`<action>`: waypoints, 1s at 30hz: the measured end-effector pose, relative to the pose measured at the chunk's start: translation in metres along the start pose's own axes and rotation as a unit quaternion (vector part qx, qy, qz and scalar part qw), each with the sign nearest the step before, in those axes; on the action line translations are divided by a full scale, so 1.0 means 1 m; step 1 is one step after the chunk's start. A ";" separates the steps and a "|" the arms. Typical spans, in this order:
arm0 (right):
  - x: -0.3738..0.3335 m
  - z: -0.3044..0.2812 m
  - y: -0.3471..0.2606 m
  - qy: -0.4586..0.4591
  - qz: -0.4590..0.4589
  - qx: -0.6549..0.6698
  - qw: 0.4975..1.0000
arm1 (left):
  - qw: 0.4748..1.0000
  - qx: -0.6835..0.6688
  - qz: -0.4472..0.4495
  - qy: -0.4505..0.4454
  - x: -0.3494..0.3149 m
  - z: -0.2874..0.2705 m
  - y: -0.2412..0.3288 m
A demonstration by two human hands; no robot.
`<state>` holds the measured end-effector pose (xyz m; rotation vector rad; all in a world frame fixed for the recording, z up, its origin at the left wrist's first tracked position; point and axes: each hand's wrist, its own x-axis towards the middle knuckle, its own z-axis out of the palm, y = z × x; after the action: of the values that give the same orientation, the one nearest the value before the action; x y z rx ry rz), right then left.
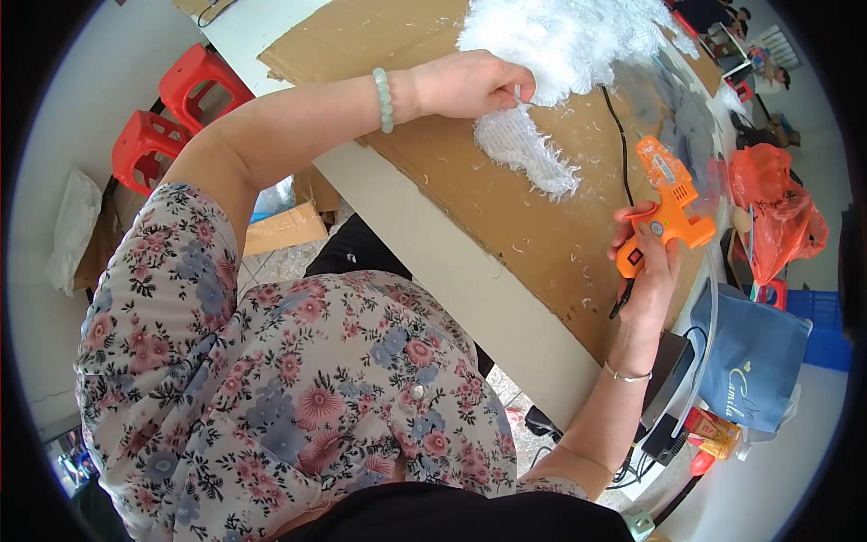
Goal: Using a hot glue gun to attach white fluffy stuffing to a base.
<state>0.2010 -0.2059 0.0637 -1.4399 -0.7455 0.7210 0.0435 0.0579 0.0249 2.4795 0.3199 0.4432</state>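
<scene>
Head view — an orange glue gun (670,210) partly hides the right hand (654,278).

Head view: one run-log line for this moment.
Left hand: pinching white fringed piece | right hand: holding orange glue gun | white fluffy heap: on brown cardboard

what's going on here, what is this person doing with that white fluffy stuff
A person is working at a table covered partly by brown cardboard. Their left hand pinches one end of a white fringed piece, beside a larger white fluffy heap. Their right hand grips an orange gun-shaped tool, which is held apart from the white piece at this moment.
</scene>
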 end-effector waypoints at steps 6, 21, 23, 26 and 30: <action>-0.005 0.020 0.001 -0.098 0.042 -0.069 0.992 | 0.998 -0.016 0.026 0.055 0.004 0.002 -0.004; 0.011 0.045 0.015 -0.114 0.114 -0.184 0.970 | 0.998 -0.045 0.041 0.036 -0.002 0.019 0.005; 0.012 0.047 0.015 -0.109 0.115 -0.176 0.972 | 0.997 -0.043 0.047 0.037 -0.002 0.019 0.005; 0.015 0.050 0.015 -0.103 0.118 -0.172 0.973 | 0.998 -0.043 0.036 0.028 -0.003 0.018 0.004; 0.019 0.050 0.015 -0.119 0.116 -0.171 0.971 | 0.998 -0.040 0.040 0.033 -0.002 0.017 0.004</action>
<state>0.1725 -0.1609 0.0490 -1.7934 -0.9283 0.9941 0.0483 0.0452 0.0132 2.4088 0.2243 0.5614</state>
